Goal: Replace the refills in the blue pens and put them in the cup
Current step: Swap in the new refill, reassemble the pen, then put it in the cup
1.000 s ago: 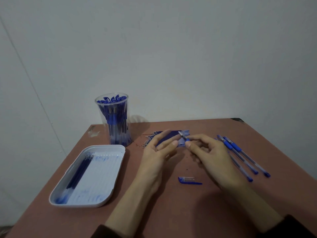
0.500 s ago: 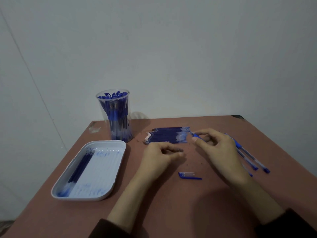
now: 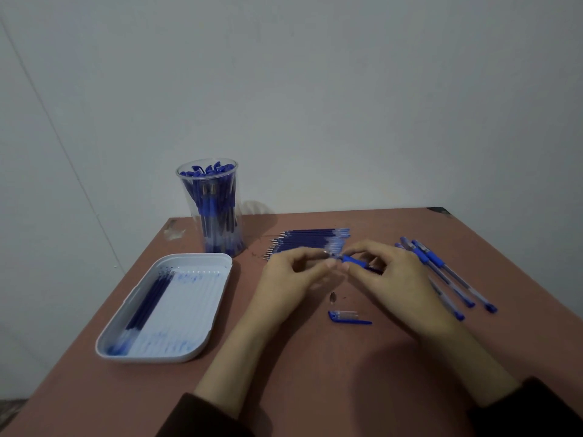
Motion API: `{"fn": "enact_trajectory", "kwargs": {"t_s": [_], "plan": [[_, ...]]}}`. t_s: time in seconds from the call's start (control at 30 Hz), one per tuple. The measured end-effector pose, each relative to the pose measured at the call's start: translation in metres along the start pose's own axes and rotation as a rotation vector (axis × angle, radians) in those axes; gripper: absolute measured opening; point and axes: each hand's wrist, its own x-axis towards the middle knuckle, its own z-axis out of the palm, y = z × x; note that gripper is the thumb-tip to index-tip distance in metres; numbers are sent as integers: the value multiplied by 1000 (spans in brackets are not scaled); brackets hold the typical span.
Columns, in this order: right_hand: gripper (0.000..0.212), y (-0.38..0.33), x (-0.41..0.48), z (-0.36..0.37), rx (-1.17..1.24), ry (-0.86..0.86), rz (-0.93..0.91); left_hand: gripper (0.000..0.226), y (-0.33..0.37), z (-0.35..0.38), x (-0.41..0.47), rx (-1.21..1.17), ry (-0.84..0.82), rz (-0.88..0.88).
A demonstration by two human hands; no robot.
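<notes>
Whereas half a second ago the left hand (image 3: 293, 272) was lying apart on the desk (image 3: 315, 389), it is now meeting the right hand (image 3: 391, 272) mid-frame. The right is grasping the uncapped blue pen (image 3: 355, 261) by its grip and the left is pinching the tip end, so the tip is probably being unscrewed to free the old refill. The pen is hovering just below the row of new refills (image 3: 309, 241), with its cap (image 3: 347, 318) lying lower down and the cup (image 3: 209, 209) standing well apart at upper left.
</notes>
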Motion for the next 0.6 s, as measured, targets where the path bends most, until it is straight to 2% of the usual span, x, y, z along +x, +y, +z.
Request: {"fn": "enact_trajectory", "kwargs": {"t_s": [0.13,0.27,0.37,0.47,0.6], "plan": [[13,-4,-1,0,-42,-77,-92,8,3,-1,-1,-93,8,-48],[13,1,3,-7,-85,-4,-80,9,3,-8,3,-70,134,-28],[13,1,2,-8,-171,-6,-110,11,0,-10,2,264,189,189],[15,-1,-1,-3,-222,-35,-177,34,-1,-5,-2,566,110,425],[16,1,2,-4,-348,-28,-171,15,-6,-15,3,777,120,509]]}}
